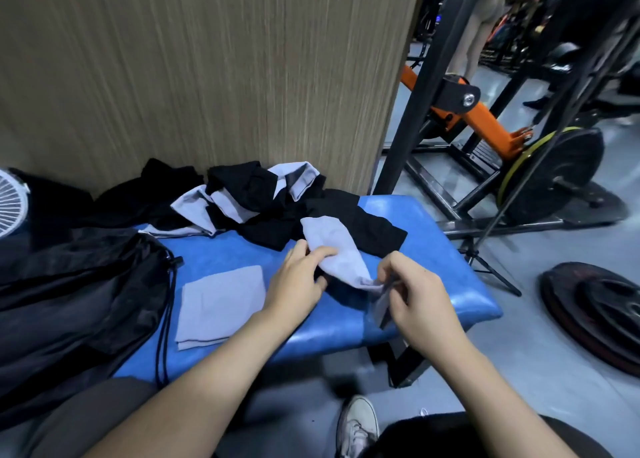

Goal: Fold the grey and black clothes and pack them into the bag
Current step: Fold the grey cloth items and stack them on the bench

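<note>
Both forearms reach in from the bottom edge over a blue padded bench. Below them a white sneaker rests on the grey floor. The left hand pinches one end of a grey cloth between thumb and fingers, and the right hand grips the other end, its fingers curled round the bunched fabric. This cloth lies partly over a black cloth spread flat on the bench.

Just left of the left hand a folded grey cloth lies flat on the bench, and beside it, at the bench's left end, sits a black drawstring bag, its cords hanging over the near edge. Behind, against a wood-grain wall panel, a loose pile of grey and black clothes waits unfolded.

To the right stand a black and orange gym rack and weight plates on the floor. No brand, label or writing can be read anywhere.
</note>
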`<state>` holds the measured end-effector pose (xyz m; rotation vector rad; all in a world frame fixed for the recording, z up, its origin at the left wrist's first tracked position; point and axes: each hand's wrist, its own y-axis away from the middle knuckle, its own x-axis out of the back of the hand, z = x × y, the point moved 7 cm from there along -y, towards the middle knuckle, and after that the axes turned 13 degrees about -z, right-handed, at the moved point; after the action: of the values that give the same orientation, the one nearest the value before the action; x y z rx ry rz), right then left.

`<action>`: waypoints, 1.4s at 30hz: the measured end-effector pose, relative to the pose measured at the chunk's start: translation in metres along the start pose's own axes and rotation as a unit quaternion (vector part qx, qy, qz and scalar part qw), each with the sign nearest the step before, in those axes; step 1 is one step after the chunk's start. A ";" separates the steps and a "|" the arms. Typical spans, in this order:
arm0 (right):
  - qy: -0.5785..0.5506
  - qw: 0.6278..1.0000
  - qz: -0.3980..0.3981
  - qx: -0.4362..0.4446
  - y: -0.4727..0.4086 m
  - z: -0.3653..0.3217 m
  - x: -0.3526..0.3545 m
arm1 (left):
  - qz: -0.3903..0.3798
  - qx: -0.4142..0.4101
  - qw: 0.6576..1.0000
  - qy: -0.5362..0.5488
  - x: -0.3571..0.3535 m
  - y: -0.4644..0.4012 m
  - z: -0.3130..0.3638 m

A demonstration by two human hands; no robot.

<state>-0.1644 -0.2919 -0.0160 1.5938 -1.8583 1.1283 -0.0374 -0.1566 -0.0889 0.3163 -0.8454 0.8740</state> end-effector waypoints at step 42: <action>-0.139 0.949 0.193 -0.207 -0.001 0.077 0.063 | -0.015 -0.160 0.967 0.197 0.076 0.021 0.036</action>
<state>-0.1653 -0.3916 -0.0109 1.2249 -2.4746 0.6032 -0.0454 -0.1220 -0.0099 -0.1270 -0.5937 0.7259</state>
